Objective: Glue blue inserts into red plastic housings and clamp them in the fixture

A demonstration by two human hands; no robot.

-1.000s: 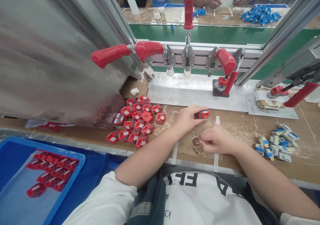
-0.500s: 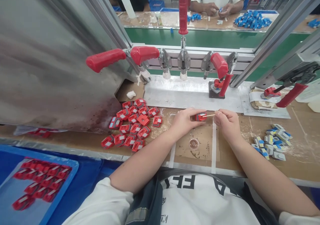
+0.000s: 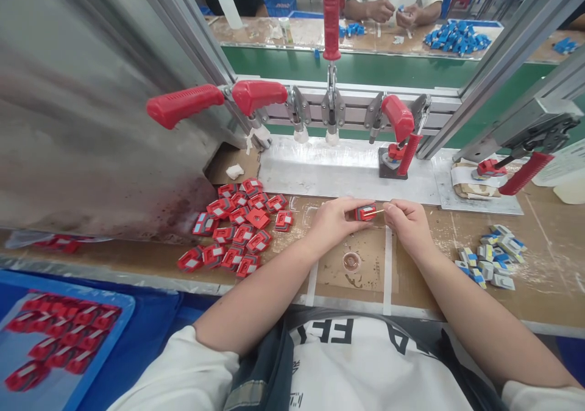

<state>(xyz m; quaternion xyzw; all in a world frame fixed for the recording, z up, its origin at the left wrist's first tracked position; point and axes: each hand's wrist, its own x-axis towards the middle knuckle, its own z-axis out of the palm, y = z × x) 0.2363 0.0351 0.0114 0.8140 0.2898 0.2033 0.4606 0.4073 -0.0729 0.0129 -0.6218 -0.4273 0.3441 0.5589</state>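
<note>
Between the thumb and fingers of my left hand (image 3: 333, 221) is a small red and grey plastic part (image 3: 365, 212), held just above the bench. My right hand (image 3: 406, 221) pinches a thin wooden stick (image 3: 375, 212), and its tip reaches onto the face of the part. Below the hands, a small round dish (image 3: 351, 262) with brownish liquid sits on the cardboard-covered bench. Left of my left hand lies a pile of similar red parts (image 3: 242, 234). Grey, blue and yellow pieces (image 3: 493, 258) form a small heap right of my right hand.
Red-handled toggle clamps (image 3: 331, 94) hang over a metal plate (image 3: 315, 170) behind the hands. One clamp at right presses on a wrapped block (image 3: 475, 182). A blue tray (image 3: 98, 338) with red parts stands lower left. Across, a co-worker's hands (image 3: 397, 13) handle blue pieces.
The stick's tip has moved further left across the red part, with my right hand closer to my left. The whole view has shifted slightly.
</note>
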